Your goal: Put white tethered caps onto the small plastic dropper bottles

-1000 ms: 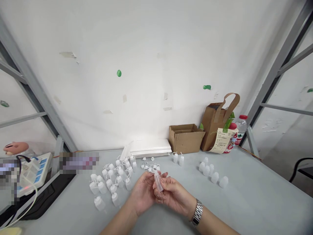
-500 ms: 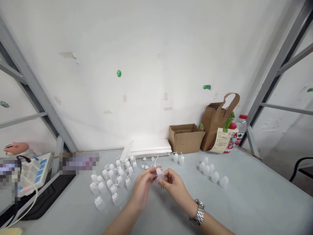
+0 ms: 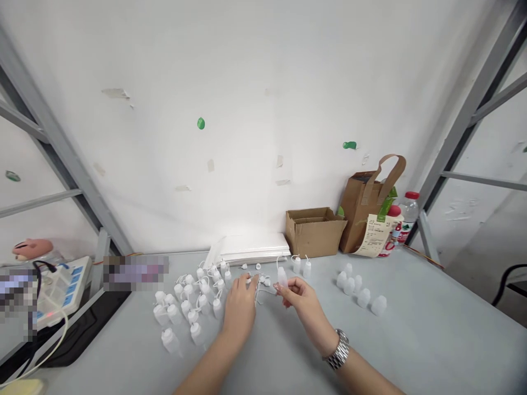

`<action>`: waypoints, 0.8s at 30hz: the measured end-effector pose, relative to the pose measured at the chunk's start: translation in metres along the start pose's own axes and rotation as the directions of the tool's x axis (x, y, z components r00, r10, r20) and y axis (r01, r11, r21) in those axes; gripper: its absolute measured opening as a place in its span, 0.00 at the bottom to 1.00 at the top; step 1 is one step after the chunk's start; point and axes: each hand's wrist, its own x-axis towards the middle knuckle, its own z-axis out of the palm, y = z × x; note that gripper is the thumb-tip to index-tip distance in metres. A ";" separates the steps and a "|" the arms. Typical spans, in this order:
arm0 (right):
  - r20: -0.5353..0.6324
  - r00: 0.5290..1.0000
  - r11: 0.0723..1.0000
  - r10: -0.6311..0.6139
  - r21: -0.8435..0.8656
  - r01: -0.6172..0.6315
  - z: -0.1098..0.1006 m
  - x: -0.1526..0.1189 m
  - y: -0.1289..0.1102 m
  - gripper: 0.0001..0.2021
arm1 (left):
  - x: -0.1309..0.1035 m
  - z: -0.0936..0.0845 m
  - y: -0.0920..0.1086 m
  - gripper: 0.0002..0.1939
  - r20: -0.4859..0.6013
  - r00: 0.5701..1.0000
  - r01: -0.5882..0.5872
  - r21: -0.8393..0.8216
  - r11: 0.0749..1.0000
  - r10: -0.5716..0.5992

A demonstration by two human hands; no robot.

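My right hand (image 3: 301,302) pinches a small translucent squeeze bottle (image 3: 281,276) near its base between thumb and fingers. A thin white tube curves up from the bottle's cap. My left hand (image 3: 242,304) is apart from it, fingers stretched forward and down over loose white caps (image 3: 267,282) with thin tubes on the table; whether the fingertips touch one is hard to make out. Left of that hand stand several capped bottles (image 3: 186,307) with tubes. Several translucent bottles without caps (image 3: 364,298) stand to the right.
Two capped bottles (image 3: 307,269) stand behind my right hand, before a cardboard box (image 3: 315,241). A stack of white sheets (image 3: 251,248) lies against the wall. A paper bag (image 3: 356,219) and drink bottles (image 3: 407,214) are at the back right; a power strip (image 3: 76,291) is left.
My left hand has let go of the bottle and moved to the loose caps and tubes. My right hand has shifted slightly right, keeping the bottle, which now stands more upright.
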 end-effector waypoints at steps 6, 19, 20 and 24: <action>0.060 0.998 1.000 0.020 -0.018 -0.019 0.001 0.001 0.005 0.18 | 0.005 0.005 -0.005 0.24 0.051 0.998 -0.032 0.040 0.999 0.030; 0.097 0.994 0.998 0.058 -0.041 -0.054 0.005 0.001 0.004 0.19 | 0.005 0.001 -0.007 0.20 0.098 0.995 0.001 0.119 0.993 -0.013; 0.100 0.993 0.997 0.062 -0.045 -0.058 0.005 0.000 0.004 0.19 | 0.005 0.000 -0.007 0.20 0.100 0.995 0.003 0.124 0.992 -0.015; 0.117 0.991 0.996 0.071 -0.053 -0.066 0.006 0.000 0.004 0.19 | 0.003 0.000 -0.006 0.18 0.106 0.994 0.005 0.132 0.991 -0.019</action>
